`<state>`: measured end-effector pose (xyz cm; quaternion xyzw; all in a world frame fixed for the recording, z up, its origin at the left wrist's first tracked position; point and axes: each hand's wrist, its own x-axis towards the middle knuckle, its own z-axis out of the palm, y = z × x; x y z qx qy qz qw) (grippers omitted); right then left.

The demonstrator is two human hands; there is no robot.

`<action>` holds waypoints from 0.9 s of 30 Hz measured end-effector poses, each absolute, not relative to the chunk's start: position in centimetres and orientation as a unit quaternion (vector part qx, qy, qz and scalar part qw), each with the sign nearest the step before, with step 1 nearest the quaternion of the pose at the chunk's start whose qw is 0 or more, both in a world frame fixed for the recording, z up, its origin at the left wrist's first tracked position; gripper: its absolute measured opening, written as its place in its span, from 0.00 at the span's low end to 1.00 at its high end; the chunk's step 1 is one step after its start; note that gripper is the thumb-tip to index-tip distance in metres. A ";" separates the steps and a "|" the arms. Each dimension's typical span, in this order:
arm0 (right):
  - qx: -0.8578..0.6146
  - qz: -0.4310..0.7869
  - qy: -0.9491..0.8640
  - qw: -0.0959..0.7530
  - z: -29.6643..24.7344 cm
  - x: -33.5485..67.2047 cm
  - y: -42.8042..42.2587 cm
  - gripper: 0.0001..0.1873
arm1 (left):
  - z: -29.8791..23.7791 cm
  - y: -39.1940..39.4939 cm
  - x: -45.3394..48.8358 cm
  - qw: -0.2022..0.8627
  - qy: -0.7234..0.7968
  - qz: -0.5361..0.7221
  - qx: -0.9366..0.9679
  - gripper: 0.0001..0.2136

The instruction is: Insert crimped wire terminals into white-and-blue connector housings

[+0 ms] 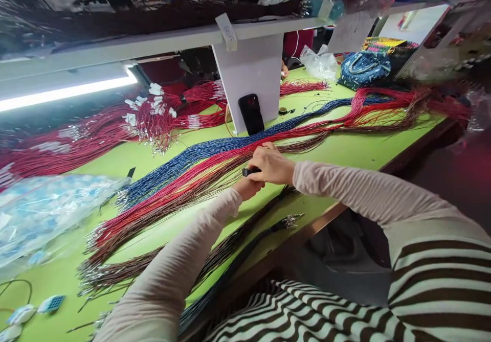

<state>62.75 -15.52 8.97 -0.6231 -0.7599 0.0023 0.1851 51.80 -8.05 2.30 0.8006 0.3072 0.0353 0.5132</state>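
Striped shirt (pixel 441 291) was closest; the right hand (pixel 271 164) had its fingers (pixel 268 150) curled round a black tool handle (pixel 251 172) (no idea which tool), and the left hand (pixel 248 188) sat just under it, its fingers hidden, above red wires (pixel 172 204) on the green tabletop (pixel 337 153).

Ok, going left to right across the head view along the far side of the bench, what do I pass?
Red wire bundles with white tags → black phone → crumpled clear plastic bag → blue patterned handbag
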 end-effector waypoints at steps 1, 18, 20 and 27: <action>-0.621 -0.003 -0.751 0.226 8.3 62.8 -16.4 0.12 | 2.5 -7.7 51.7 0.526 0.309 0.029 0.792 0.09; -0.490 0.036 -0.793 0.360 -1.7 67.1 -17.2 0.17 | 7.6 -7.7 48.4 0.752 0.167 -0.096 0.630 0.22; -0.503 -0.005 -0.816 0.284 0.4 68.8 -15.3 0.20 | 6.9 -7.9 48.3 0.743 0.183 -0.125 0.631 0.22; -0.467 0.025 -0.859 0.206 10.5 68.0 -15.1 0.26 | 4.9 -6.8 50.1 0.670 0.262 -0.075 0.691 0.22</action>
